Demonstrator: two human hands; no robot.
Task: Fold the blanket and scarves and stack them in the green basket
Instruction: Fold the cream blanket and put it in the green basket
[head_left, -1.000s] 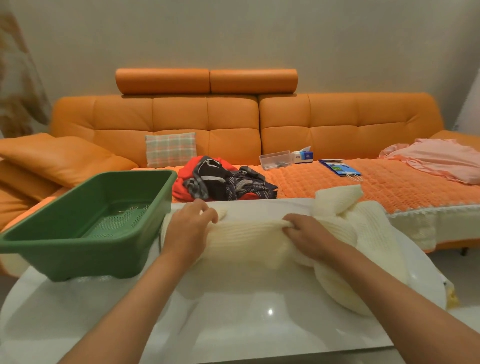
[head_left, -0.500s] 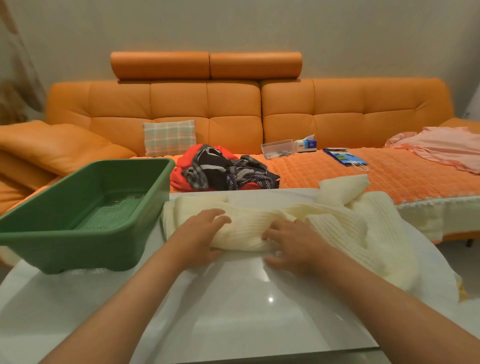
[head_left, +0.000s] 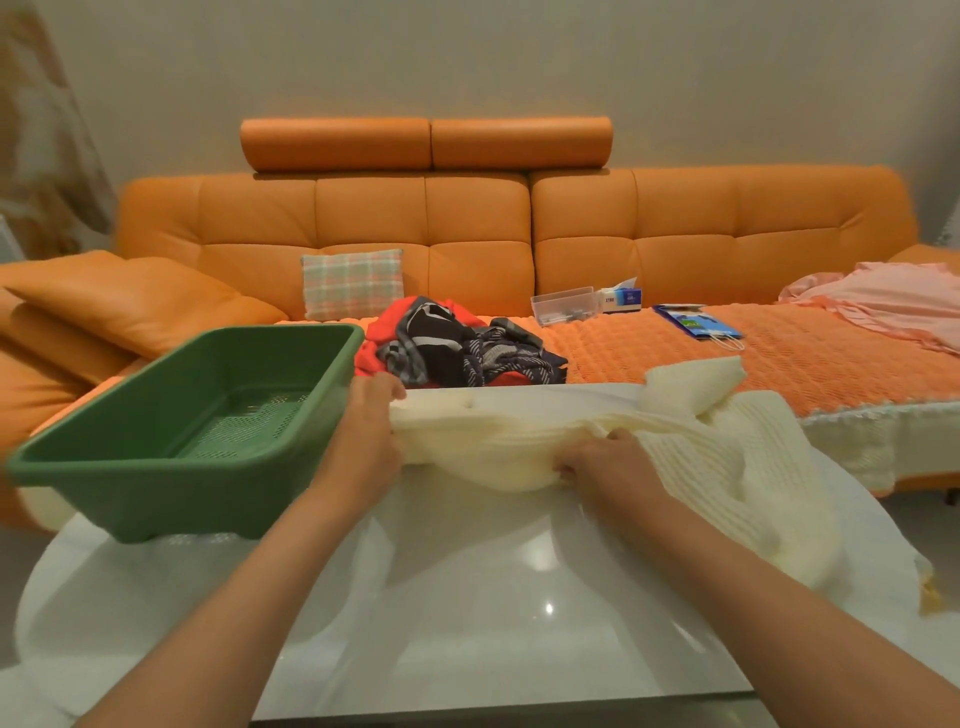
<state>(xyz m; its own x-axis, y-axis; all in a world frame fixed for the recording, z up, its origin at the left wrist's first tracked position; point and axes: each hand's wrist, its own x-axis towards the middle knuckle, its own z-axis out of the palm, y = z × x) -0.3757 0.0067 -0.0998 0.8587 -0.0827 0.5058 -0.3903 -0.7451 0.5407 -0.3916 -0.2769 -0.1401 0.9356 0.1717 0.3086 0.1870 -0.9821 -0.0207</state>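
Now: one cream blanket (head_left: 727, 467), table's (head_left: 493, 597) far edge, left hand (head_left: 363, 436) and right hand (head_left: 608, 462) both gripping it. One green basket (head_left: 171, 467), left edge; scarves (head_left: 457, 348) heaped behind on sofa (head_left: 675, 244).

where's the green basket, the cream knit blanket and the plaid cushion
green basket (head_left: 156, 493), head view, on its near outer wall
cream knit blanket (head_left: 727, 467), head view, on its ribbed, loosely spread part
plaid cushion (head_left: 352, 283), head view, on the middle of its front face

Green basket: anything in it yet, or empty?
Empty: the green basket shows a bare perforated floor; the cream knit cloth is on the table.
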